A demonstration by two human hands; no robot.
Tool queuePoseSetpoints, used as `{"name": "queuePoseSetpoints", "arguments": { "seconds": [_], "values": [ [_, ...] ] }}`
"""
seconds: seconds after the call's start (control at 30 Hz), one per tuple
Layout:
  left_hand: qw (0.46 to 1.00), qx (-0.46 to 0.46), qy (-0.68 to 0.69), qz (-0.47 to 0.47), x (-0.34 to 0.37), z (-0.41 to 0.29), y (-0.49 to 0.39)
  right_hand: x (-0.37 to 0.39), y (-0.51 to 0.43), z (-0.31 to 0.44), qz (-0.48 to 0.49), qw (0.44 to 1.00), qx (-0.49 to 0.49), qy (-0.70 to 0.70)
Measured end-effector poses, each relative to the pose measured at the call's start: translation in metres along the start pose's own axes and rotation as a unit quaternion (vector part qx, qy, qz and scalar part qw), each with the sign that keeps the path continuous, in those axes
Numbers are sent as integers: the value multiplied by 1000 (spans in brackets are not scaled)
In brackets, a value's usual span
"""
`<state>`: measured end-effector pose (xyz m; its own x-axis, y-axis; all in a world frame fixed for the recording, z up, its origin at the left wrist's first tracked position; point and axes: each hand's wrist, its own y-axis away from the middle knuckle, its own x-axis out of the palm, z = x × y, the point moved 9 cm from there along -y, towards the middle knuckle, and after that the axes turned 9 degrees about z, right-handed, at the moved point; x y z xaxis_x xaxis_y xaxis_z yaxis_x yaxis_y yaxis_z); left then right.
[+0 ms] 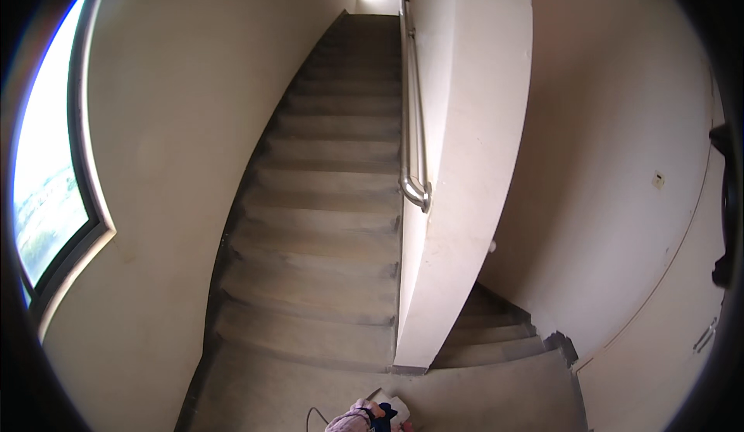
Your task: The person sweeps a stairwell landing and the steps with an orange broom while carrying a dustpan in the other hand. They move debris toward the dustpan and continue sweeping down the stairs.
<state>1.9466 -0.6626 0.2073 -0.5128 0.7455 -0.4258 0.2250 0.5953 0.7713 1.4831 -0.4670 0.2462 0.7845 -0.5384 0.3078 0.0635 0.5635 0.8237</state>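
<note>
At the bottom edge, a small part of what looks like my left hand (378, 410) shows beside pink fabric (347, 419), perhaps a sleeve. It is at a bundle with a dark blue piece (385, 417) and a white piece (400, 407); its fingers are too small and too covered to tell their grip. A thin dark cable (314, 411) loops up just left of the pink fabric. My right hand cannot be made out. Before me, a concrete staircase (325, 223) climbs from the landing (279, 388).
A metal handrail (405, 112) runs up the right side of the stairs along a white dividing wall (465, 159). To its right, more steps (494, 334) lead down. A window (49, 199) is at the far left, a pale door (657, 339) at the far right.
</note>
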Motion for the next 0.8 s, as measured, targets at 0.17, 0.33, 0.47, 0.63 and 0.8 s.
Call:
{"name": "queuePoseSetpoints", "arguments": {
  "seconds": [0.17, 0.33, 0.47, 0.63, 0.8],
  "values": [
    [999, 16, -14, 27, 38, -33, -25, -90, 11, -35, -31, 997, -23, -60],
    [1000, 3, -21, 17, 73, -53, -43, -159, 58, -12, -51, 977, -190, -80],
    [994, -113, -5, -4, 68, -50, -43, -186, 78, 15, -84, 982, -81, -148],
    [990, -141, -11, 31, 71, -98, -41, -218, 87, 88, -78, 983, -39, -161],
    [986, -152, 67, -25, 68, -144, -32, -234, 72, 158, -51, 992, -24, -113]
  ]
}}
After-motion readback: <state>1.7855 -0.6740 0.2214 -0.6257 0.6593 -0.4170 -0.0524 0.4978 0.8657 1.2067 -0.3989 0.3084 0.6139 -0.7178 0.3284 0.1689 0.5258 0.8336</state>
